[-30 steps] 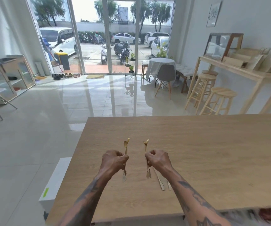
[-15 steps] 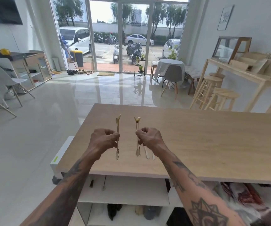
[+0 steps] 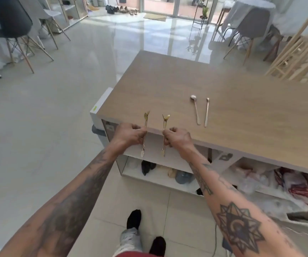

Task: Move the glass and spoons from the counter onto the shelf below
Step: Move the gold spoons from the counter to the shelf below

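My left hand (image 3: 130, 135) pinches a thin gold spoon with a leaf-shaped end (image 3: 145, 125), held upright in front of the counter's near edge. My right hand (image 3: 177, 137) grips a second gold leaf-ended spoon (image 3: 165, 127) the same way, a little to the right. Both hands are level with the wooden counter (image 3: 168, 78) edge, just above the white shelf (image 3: 153, 145) beneath it. Two more spoons lie side by side on the counter: one with a round bowl (image 3: 195, 110) and a slimmer one (image 3: 206, 112). No glass is in view.
The lower shelf (image 3: 160, 179) holds a dark object, a grey cap-like item and other bits. Plastic bags fill the compartments on the right (image 3: 279, 180). My feet (image 3: 134, 218) stand on the tiled floor. Chairs (image 3: 14, 32) are at far left, wooden stools (image 3: 297, 58) at far right.
My view has tilted down and I have stepped back. Both hands came off the counter top with their spoons to its near edge. Two spoons on the counter are now uncovered.
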